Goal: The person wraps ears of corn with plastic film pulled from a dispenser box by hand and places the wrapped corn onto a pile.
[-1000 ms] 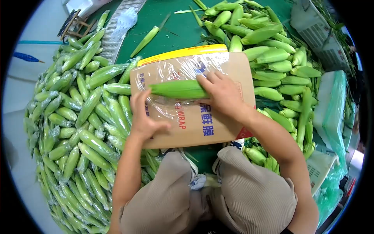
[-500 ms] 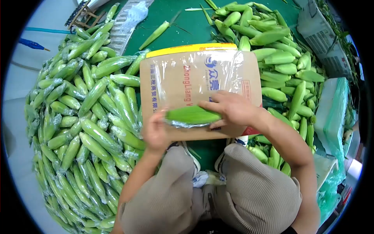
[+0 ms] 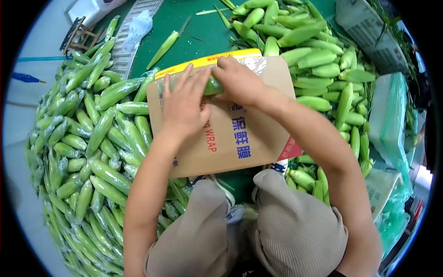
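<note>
An ear of corn (image 3: 212, 87) in its green husk lies near the far edge of a cardboard cling wrap box (image 3: 198, 157), mostly covered by both hands. My left hand (image 3: 185, 99) lies over its left part, fingers reaching forward around it. The fingers of my right hand (image 3: 237, 82) are curled on its right end. Clear cling film (image 3: 265, 64) shows at the box's far edge, beside the yellow strip (image 3: 219, 57). How far the film goes around this ear is hidden.
On the left is a large heap of film-wrapped corn (image 3: 104, 177). Unwrapped corn (image 3: 318, 60) is piled on the right, beside a white crate (image 3: 369, 32) and a box with green plastic (image 3: 390, 120). A loose ear (image 3: 165, 47) lies on the green floor (image 3: 189, 23).
Both hands have moved forward with the ear of corn, from the box's near edge to its far edge. The film over the box top is gone from there. The view has shifted slightly.
</note>
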A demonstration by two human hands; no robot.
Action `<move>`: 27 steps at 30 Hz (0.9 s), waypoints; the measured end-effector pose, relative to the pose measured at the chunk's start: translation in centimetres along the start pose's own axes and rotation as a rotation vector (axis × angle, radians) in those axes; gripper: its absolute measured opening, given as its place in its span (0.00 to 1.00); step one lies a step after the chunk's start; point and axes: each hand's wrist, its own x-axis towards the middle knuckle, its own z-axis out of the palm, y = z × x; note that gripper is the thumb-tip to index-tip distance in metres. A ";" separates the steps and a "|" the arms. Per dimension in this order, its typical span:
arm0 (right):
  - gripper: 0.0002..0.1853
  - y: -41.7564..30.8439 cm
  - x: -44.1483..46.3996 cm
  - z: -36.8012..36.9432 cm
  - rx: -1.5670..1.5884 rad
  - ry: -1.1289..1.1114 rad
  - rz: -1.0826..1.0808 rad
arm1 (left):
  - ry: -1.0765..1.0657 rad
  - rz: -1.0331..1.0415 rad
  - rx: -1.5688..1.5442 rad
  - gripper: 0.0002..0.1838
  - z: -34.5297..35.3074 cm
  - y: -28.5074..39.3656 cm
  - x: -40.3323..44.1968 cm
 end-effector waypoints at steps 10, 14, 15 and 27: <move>0.35 1.8 1.6 0.2 0.136 -0.053 -0.328 | -0.696 -0.195 -0.282 0.27 -2.5 2.3 -0.9; 0.42 0.2 -0.5 4.7 -0.217 -0.095 -0.353 | -0.864 -0.073 -0.268 0.25 -2.4 4.2 -4.0; 0.42 -0.1 -0.6 4.3 -0.221 -0.138 -0.347 | -0.994 -0.159 -0.347 0.24 -4.0 5.5 -3.9; 0.42 -8.5 -18.9 2.2 0.430 -0.969 -0.213 | -1.307 -0.250 -1.119 0.43 -5.5 3.8 -16.0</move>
